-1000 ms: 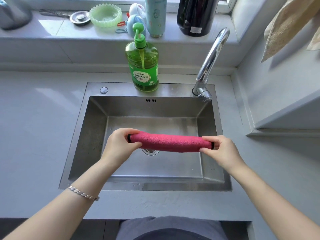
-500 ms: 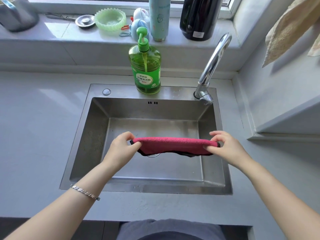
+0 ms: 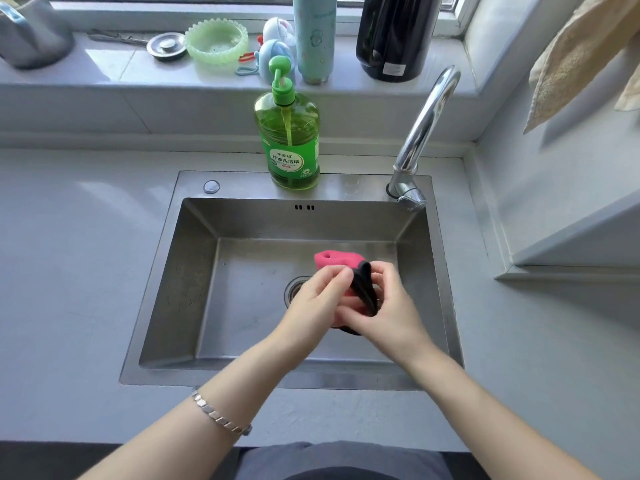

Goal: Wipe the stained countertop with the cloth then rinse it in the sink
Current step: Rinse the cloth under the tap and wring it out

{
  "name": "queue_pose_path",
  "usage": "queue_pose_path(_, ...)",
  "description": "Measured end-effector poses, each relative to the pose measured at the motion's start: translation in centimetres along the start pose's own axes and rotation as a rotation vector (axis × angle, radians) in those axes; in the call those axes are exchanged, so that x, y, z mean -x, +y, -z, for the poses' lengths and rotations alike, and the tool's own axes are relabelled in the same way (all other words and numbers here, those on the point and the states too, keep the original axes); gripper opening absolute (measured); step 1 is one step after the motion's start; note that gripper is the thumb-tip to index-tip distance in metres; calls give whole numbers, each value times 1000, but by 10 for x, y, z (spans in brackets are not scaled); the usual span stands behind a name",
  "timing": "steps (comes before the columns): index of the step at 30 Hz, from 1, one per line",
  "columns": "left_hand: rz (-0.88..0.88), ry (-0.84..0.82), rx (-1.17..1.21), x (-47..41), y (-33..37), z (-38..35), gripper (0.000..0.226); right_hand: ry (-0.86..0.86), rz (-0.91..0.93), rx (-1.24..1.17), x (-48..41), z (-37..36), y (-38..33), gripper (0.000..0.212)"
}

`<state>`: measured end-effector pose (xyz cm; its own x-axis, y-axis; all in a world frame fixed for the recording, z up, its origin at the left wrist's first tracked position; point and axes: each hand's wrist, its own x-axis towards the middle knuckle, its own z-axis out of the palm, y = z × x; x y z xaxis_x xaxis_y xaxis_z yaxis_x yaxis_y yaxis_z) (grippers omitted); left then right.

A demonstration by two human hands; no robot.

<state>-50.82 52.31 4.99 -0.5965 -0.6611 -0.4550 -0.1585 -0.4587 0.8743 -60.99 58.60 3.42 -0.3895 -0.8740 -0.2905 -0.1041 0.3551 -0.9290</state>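
Pink cloth point(image 3: 334, 259), dark-edged, bunched between both hands over the sink point(image 3: 194, 271) basin, right of centre in the frame. Only a pink fold at top and a black hem down the middle show; the rest is hidden by fingers.

Left hand point(image 3: 320, 303): fingers curled around the cloth's left side, thumb pressed on the fabric. Silver link bracelet point(image 3: 221, 415) on that wrist, lower centre-left.

Right hand point(image 3: 389, 306): closed on the cloth's right side, fingers wrapped over the black hem. Both hands touch each other around the bundle.

Drain point(image 3: 294, 289) partly visible just left of the left hand, on the basin floor. Basin steel, dull, with scattered marks on its left wall.

Faucet point(image 3: 424, 133), chrome, curved, rises from the sink's rear right corner; spout reaches toward the upper right. No water seen running.

Green dish soap bottle point(image 3: 289, 147) with pump stands upright on the sink's rear ledge, centre of the frame.

Tabletop point(image 3: 79, 271), pale grey, surrounds the sink on left, right and near side.

Windowsill across the top: pale green scalloped dish point(image 3: 216, 43), metal sink strainer point(image 3: 167, 46) beside it on the left, light blue flask point(image 3: 314, 36), black jug point(image 3: 398, 32). Beige towel point(image 3: 581, 53) hangs at the upper right edge.
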Motion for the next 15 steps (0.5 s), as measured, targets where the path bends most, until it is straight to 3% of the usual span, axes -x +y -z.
queue_pose_path(2, -133, -38, -215, 6, -4, 7, 16, 69, 31, -68, 0, 5, 1, 29)
queue_pose_path(5, -292, 176, -629, 7, -18, 24, 40, -7, 75, -95, -4, 12, -1, 19)
queue_pose_path(7, -204, 263, -556, 5, -19, 35, 60, -120, 108, -123, -9, 18, -6, 19)
queue_pose_path(9, -67, 210, -406, 1, -14, 45, 77, -229, 138, -141, -17, 25, -13, 18)
queue_pose_path(12, -43, 107, -229, -3, -3, 59, 47, -321, 163, -153, -33, 27, -25, 14)
queue_pose_path(15, -83, 174, -159, -6, 4, 78, 23, -284, 153, -62, -48, 15, -32, 14)
